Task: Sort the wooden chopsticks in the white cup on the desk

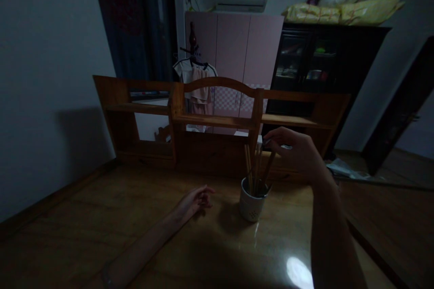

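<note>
The glossy wooden bench (101, 235) fills the lower view, with a wooden shelf rack (217, 122) along its 12 o'clock edge. A small white cup (251, 207) stands on the bench just short of the rack, holding a loose bundle of thin sticks (250, 167) that lean apart. The right hand (294, 151) hangs at 1 o'clock above the cup, fingertips pinched narrow on the top of the stick that leans farthest toward 1 o'clock. The left hand (196, 201) lies at 9 o'clock from the cup, loosely curled, holding nothing and well short of touching it. The main risk looks to be the cup itself. It is light, top-heavy and unsteadied on a slick surface, so a sideways pull on the pinched stick could lever against the rim, tipping it or sliding it toward 3 o'clock and spilling the rest. The room is very dim, so a neighbouring stick could also snag unnoticed.
</note>
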`<move>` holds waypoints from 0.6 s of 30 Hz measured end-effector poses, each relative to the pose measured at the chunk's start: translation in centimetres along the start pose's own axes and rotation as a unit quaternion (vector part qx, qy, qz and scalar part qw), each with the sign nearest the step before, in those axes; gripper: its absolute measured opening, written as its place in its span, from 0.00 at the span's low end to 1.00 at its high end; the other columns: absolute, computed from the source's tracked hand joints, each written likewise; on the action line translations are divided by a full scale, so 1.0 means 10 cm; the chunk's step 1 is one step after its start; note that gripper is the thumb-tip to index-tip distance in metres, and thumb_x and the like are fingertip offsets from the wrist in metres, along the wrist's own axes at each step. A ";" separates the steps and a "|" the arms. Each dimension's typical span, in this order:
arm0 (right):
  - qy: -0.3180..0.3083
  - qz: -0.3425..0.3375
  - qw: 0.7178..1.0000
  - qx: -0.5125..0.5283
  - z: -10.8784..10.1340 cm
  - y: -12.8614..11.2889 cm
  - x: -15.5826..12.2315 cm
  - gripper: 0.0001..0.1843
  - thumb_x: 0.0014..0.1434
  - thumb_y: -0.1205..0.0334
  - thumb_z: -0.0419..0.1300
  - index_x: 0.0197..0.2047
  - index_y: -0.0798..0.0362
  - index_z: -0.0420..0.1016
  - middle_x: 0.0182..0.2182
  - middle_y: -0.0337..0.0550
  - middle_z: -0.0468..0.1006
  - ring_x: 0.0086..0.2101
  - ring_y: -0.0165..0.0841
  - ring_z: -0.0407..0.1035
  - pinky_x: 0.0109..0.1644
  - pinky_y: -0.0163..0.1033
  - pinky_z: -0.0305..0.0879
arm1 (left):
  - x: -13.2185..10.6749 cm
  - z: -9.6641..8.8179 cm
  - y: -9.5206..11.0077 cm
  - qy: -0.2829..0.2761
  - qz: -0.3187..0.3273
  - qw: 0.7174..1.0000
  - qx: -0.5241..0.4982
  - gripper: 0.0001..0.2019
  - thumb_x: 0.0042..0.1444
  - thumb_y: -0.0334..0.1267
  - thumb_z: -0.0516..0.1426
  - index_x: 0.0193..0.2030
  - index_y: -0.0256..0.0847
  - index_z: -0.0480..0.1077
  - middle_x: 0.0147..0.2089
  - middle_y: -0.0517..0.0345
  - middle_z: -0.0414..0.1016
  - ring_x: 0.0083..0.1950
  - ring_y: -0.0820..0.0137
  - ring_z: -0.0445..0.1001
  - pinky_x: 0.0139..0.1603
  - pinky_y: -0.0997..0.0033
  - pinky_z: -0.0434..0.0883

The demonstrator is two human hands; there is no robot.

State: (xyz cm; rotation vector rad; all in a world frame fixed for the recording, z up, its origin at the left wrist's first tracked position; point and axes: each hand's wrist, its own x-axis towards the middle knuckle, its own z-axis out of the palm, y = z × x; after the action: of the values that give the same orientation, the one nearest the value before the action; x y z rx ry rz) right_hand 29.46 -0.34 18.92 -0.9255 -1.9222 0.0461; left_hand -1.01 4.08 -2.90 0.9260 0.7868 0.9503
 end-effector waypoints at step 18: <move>-0.234 0.045 0.963 -0.125 0.57 -0.04 0.02 0.14 0.50 0.72 0.57 0.37 0.52 0.80 0.26 0.38 0.77 0.27 0.28 0.70 0.29 0.31 0.60 | 0.05 -0.03 -0.06 -0.001 0.025 0.999 -0.024 0.14 0.52 0.46 0.61 0.35 0.34 0.77 0.23 0.58 0.71 0.26 0.73 0.71 0.37 0.68 0.72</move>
State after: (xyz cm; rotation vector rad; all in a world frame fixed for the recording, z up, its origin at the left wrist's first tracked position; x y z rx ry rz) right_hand 24.76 1.36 16.20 -1.2570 -2.3575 0.0824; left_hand -0.93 4.51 -3.62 0.9081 0.7399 1.0080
